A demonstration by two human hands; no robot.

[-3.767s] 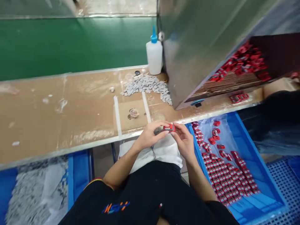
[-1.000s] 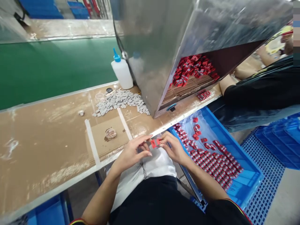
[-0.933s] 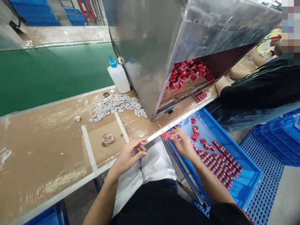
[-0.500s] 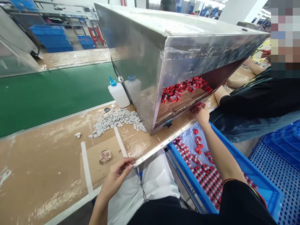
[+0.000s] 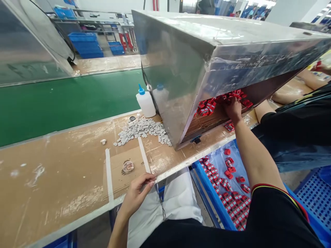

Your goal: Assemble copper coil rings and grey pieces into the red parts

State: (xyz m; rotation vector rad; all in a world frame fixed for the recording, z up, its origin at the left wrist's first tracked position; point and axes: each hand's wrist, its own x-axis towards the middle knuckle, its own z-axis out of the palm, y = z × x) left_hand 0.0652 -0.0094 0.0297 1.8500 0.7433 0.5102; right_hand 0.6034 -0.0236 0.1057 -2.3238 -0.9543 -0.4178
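Observation:
My right hand (image 5: 234,109) reaches through the low opening of a metal box (image 5: 173,75), in among a heap of small red plastic parts (image 5: 207,107). Its fingertips are hidden by the heap and the hand itself, so what they grip cannot be made out. Just in front of the opening, a few red parts (image 5: 229,126) lie by the table edge, under my right wrist. My left hand (image 5: 139,191) rests at the front edge of the table (image 5: 64,172), thumb and fingers apart, holding nothing. Corrugated cardboard lines the box floor.
Small grey flat pieces (image 5: 144,128) are heaped left of the box, near a white squeeze bottle (image 5: 146,103) with a blue tip. Below right stands a blue crate (image 5: 210,210) of red parts in rows. A co-worker's arm (image 5: 265,110) is close by. Behind runs a green belt (image 5: 103,93).
My right hand has moved from the red parts at the table edge into the box. Those parts now lie there. The view has swung left; my left hand stays at the edge.

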